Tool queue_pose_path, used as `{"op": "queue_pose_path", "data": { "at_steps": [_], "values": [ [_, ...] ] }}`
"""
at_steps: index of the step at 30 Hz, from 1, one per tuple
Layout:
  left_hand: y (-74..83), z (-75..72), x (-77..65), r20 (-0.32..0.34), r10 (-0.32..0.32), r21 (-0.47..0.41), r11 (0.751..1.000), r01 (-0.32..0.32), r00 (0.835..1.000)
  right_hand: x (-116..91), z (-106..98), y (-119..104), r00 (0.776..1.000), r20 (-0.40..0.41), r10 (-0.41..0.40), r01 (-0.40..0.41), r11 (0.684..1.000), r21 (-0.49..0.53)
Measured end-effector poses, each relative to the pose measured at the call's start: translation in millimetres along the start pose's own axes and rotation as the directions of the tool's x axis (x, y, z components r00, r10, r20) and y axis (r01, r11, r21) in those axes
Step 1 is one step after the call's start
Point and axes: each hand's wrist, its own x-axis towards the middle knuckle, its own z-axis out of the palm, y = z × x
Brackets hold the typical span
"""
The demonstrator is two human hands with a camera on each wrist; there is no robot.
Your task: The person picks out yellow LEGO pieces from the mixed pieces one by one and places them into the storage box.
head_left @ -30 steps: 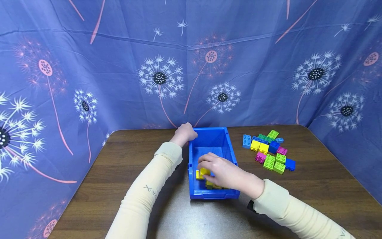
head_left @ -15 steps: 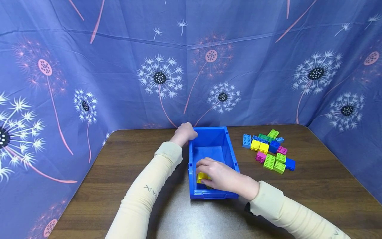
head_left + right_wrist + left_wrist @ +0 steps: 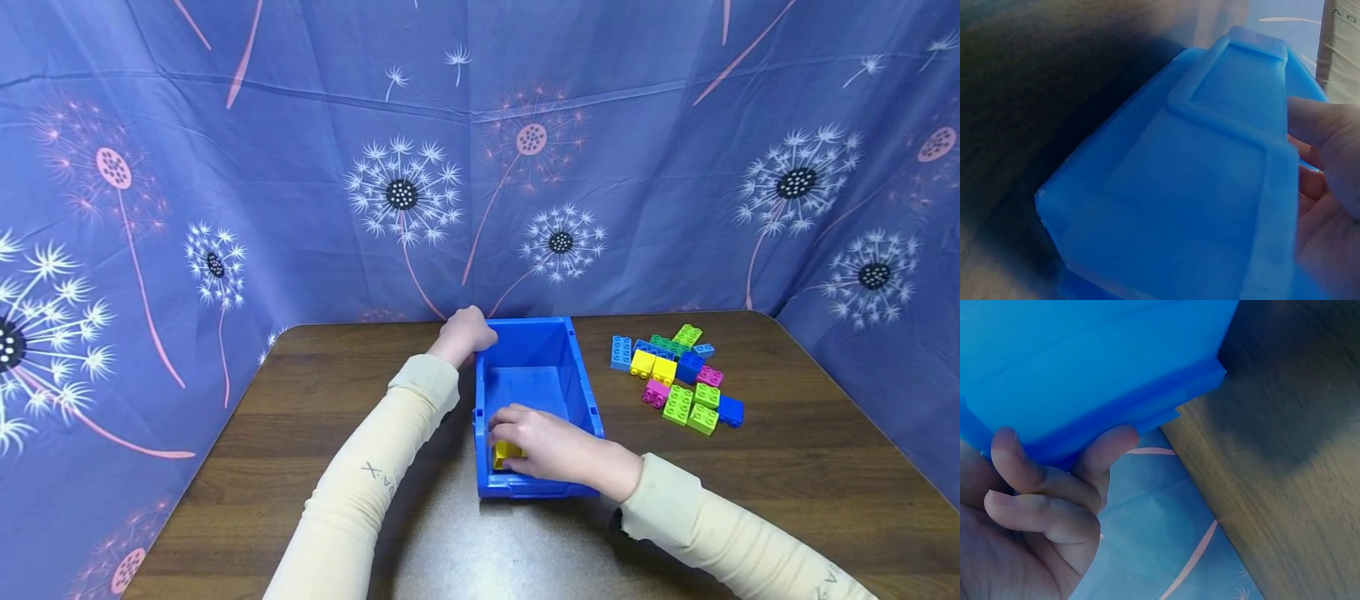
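A blue plastic bin stands on the table in front of me. At its far left corner my left hand grips the rim; the left wrist view shows curled fingers against the blue wall. My right hand reaches down inside the near end of the bin. Between its thumb and fingers it holds a yellow toy brick, low by the near left corner. In the right wrist view the bin's front wall covers the brick and most of the fingers. The bin floor around that hand is hidden.
To the right of the bin lies a loose group of toy bricks: light green, yellow, pink, dark blue and others. A patterned blue cloth hangs behind the wooden table.
My right hand has moved left and nearer to me inside the bin, carrying the yellow brick to the near left corner. Other yellow bricks seen there earlier are now covered. The left hand stays put.
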Motion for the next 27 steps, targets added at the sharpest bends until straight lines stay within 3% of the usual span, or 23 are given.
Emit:
{"op": "queue_pose_path", "data": {
  "at_steps": [27],
  "values": [
    [-0.2,0.6,1.5,-0.001,-0.002,0.018,1.000,0.002,1.000,1.5,3.4,0.2,0.998,0.054,0.016,-0.015,1.000,-0.016]
  ]
}}
